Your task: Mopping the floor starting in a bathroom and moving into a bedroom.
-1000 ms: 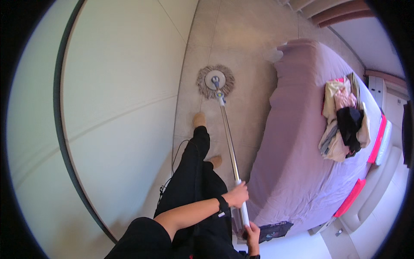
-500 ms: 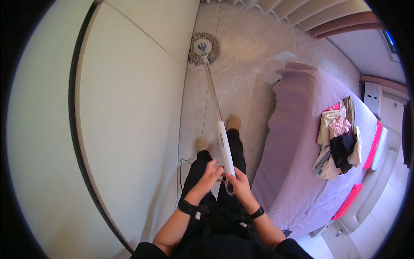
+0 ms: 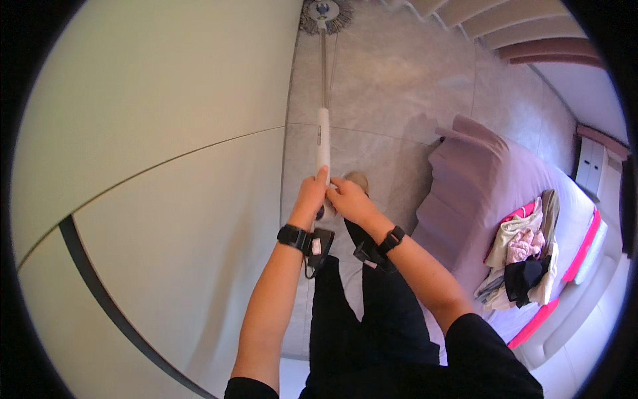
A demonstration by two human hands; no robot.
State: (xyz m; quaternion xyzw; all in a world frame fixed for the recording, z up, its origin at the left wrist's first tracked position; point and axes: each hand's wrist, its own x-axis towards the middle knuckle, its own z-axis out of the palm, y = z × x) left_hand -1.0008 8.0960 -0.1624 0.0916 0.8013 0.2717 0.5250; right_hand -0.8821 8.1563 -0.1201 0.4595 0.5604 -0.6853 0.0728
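A mop [image 3: 323, 136] with a white handle and a thin metal pole stretches away from me over the tiled floor. Its round grey string head [image 3: 332, 13] lies at the far end, close to the foot of the pale cabinet wall, partly cut off by the picture's upper edge. Near the handle's end, my left hand [image 3: 311, 195] is wrapped round the grip with the thumb along it. Beside it my right hand [image 3: 351, 199] closes on the same handle, its fingers partly hidden. Each wrist wears a black strap with a small dark box hanging by it.
Pale cabinet doors [image 3: 179, 166] run along my left. On the right stands a bed [image 3: 458, 193] under a lilac sheet, with a heap of clothes [image 3: 525, 256] on it. Beige curtains [image 3: 512, 23] hang at the far right. My slippered foot [image 3: 357, 179] is just beyond my hands.
Both hands and the mop have moved forward, and its head has slid farther along the cabinet. My left hand, loose beside the handle before, has taken hold of it.
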